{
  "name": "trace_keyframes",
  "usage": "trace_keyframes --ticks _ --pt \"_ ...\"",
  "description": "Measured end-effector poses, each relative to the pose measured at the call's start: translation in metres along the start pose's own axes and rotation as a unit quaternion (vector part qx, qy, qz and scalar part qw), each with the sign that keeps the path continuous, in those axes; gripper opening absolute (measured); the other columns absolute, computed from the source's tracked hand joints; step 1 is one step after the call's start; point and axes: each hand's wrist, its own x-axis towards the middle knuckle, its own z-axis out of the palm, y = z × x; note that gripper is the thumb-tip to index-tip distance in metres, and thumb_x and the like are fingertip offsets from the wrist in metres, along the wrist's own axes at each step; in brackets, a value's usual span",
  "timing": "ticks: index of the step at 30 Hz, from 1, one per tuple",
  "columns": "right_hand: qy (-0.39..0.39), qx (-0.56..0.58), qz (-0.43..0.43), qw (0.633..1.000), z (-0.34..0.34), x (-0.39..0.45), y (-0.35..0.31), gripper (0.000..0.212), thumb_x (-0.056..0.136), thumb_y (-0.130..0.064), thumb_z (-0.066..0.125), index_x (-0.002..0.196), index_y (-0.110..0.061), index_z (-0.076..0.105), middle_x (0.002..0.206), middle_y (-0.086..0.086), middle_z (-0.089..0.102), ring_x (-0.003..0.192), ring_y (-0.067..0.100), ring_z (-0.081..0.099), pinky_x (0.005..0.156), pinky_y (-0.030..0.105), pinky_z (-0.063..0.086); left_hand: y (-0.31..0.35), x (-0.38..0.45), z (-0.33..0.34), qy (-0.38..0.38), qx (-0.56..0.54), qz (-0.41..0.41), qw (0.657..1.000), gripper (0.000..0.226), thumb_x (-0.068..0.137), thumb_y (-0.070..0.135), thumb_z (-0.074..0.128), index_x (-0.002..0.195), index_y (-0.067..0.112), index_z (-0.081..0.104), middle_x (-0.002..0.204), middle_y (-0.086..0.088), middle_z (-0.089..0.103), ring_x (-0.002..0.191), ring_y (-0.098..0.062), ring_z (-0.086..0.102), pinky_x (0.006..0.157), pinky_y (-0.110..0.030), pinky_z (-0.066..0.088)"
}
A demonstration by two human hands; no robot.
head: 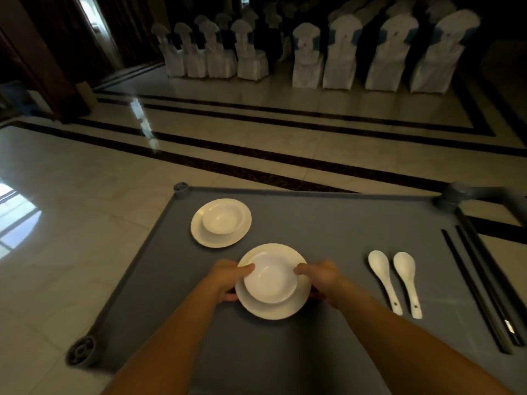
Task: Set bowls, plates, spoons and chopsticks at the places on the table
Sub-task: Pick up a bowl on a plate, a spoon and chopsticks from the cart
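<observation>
A white bowl (269, 280) sits on a white plate (278, 310) in the middle of a grey cart top (328, 229). My left hand (228, 279) grips the plate's left rim, thumb on the bowl's edge. My right hand (320, 277) grips the right rim the same way. A second bowl (223, 218) on a second plate (205, 238) stands farther away to the left. Two white spoons (383, 277) (407, 280) lie side by side at the right, bowls facing away. Black chopsticks (482, 289) lie along the right edge.
The cart top has a raised rim and round corner posts (181, 190) (82, 350). A grey handle fitting (453, 196) stands at its far right corner. Polished tile floor surrounds it. Rows of white-covered chairs (342, 52) stand far behind.
</observation>
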Motion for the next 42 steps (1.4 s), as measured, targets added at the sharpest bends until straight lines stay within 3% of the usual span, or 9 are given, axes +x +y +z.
trace_keyframes --ticks 4,9,18,24,27,31,35,39,42 --pt "0.029 0.009 0.008 1.0 -0.05 -0.007 0.015 0.056 0.078 -0.024 0.077 0.124 -0.005 0.051 0.093 0.006 0.053 0.08 0.025 0.056 0.057 0.037 0.053 0.007 0.0 0.048 -0.033 0.028 0.008 0.999 0.052 0.083 0.031 0.075 0.126 0.007 0.058 0.125 -0.013 0.062 0.109 -0.03 0.06 0.081 -0.045 0.056" --pt "0.052 0.023 0.016 0.998 -0.084 -0.011 0.032 0.057 0.078 -0.027 0.077 0.126 -0.007 0.051 0.088 0.003 0.054 0.078 0.024 0.055 0.051 0.03 0.047 0.012 -0.002 0.088 -0.054 0.058 0.012 0.997 0.048 0.085 0.031 0.074 0.123 0.006 0.059 0.126 -0.015 0.061 0.106 -0.03 0.059 0.081 -0.044 0.055" --pt "0.059 0.028 0.036 0.997 -0.093 -0.003 0.038 0.044 0.078 -0.028 0.077 0.109 -0.014 0.049 0.088 0.002 0.052 0.078 0.022 0.054 0.059 0.032 0.048 0.014 0.001 0.103 -0.046 0.065 0.006 0.997 0.056 0.084 0.031 0.075 0.13 0.008 0.054 0.13 -0.014 0.056 0.111 -0.031 0.056 0.078 -0.042 0.053" --pt "0.052 0.011 0.03 0.998 -0.096 0.001 0.039 0.048 0.078 -0.034 0.079 0.111 -0.014 0.05 0.096 0.004 0.056 0.083 0.022 0.056 0.067 0.033 0.049 0.014 0.007 0.101 -0.04 0.068 0.005 0.997 0.055 0.084 0.033 0.074 0.129 0.009 0.055 0.129 -0.013 0.057 0.112 -0.031 0.057 0.082 -0.044 0.055" --pt "0.054 -0.022 0.008 0.998 -0.111 0.003 0.038 0.052 0.078 -0.044 0.076 0.113 -0.01 0.056 0.105 0.007 0.06 0.09 0.024 0.059 0.07 0.034 0.051 0.01 0.009 0.101 -0.05 0.06 0.021 0.997 0.048 0.084 0.036 0.074 0.122 0.011 0.059 0.117 -0.008 0.062 0.101 -0.025 0.061 0.072 -0.039 0.055" --pt "0.207 -0.201 -0.052 0.956 -0.14 0.007 0.044 0.031 0.09 -0.035 0.065 0.108 -0.01 0.064 0.096 0.008 0.065 0.089 0.024 0.062 0.075 0.034 0.051 0.005 0.011 0.101 -0.051 0.053 0.038 0.997 0.035 0.082 0.044 0.072 0.107 0.021 0.062 0.099 0.004 0.062 0.087 -0.016 0.06 0.057 -0.03 0.051" --pt "0.241 -0.315 -0.059 0.916 -0.145 0.012 0.053 0.04 0.09 -0.031 0.066 0.122 -0.011 0.054 0.114 0.011 0.064 0.103 0.029 0.064 0.08 0.038 0.055 0.002 0.016 0.1 -0.062 0.055 0.039 0.996 0.033 0.079 0.053 0.072 0.098 0.029 0.06 0.105 0.006 0.062 0.093 -0.016 0.06 0.061 -0.031 0.052" --pt "0.218 -0.378 -0.049 0.899 -0.134 0.02 0.057 0.044 0.091 -0.024 0.064 0.131 -0.015 0.046 0.126 0.012 0.057 0.113 0.033 0.06 0.09 0.045 0.055 -0.001 0.019 0.096 -0.069 0.045 0.032 0.996 0.05 0.08 0.056 0.068 0.119 0.025 0.059 0.119 0.0 0.061 0.107 -0.023 0.058 0.076 -0.036 0.054" --pt "0.235 -0.41 -0.063 0.879 -0.133 0.023 0.055 0.041 0.092 -0.021 0.059 0.13 -0.014 0.045 0.119 0.012 0.058 0.11 0.033 0.061 0.089 0.044 0.053 -0.002 0.02 0.096 -0.075 0.041 0.035 0.996 0.054 0.083 0.056 0.066 0.125 0.024 0.057 0.123 -0.001 0.06 0.108 -0.023 0.058 0.078 -0.037 0.055"
